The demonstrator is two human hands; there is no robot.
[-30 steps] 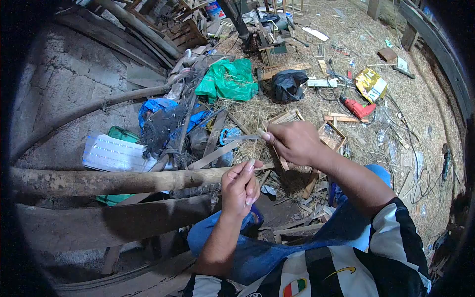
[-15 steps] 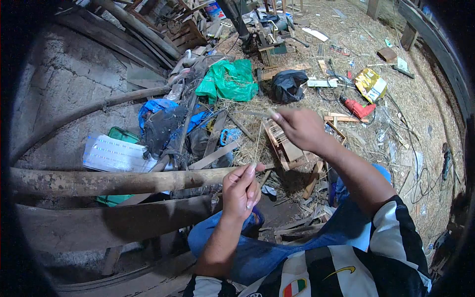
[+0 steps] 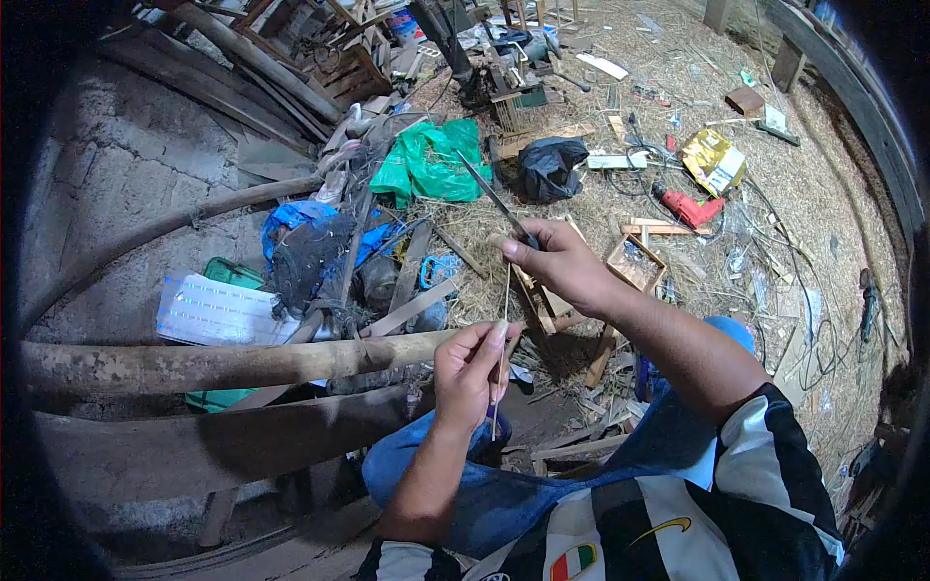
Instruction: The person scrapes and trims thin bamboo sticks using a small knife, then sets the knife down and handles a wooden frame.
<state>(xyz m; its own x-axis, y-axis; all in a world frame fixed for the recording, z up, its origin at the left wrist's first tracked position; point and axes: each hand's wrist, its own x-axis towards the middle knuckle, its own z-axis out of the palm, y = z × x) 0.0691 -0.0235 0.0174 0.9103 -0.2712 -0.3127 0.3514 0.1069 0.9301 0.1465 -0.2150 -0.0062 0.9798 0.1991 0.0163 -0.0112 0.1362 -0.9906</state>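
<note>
My left hand (image 3: 467, 376) is closed, pinching a thin bamboo strip (image 3: 507, 298) between thumb and fingers. The strip stands nearly upright, and its lower end hangs below the hand over my knees. My right hand (image 3: 567, 269) is wrapped round a knife, its handle mostly hidden by the fingers. The knife blade (image 3: 496, 198) points up and to the left. At my right thumb tip, the upper end of the strip meets the hand; whether the blade touches it I cannot tell. Beneath the right hand sits a small slatted wooden box (image 3: 560, 318), partly covered.
A bamboo pole (image 3: 232, 365) crosses at left, above a wide plank (image 3: 223, 441). Beyond lie a green plastic bag (image 3: 436, 165), a black bag (image 3: 552, 167), a red power drill (image 3: 690, 207) with cable and a yellow packet (image 3: 712, 160). Wood shavings cover the ground.
My right hand has moved slightly down and left, and the knife blade now tilts up and left in plain view. More of the strip shows below my left hand.
</note>
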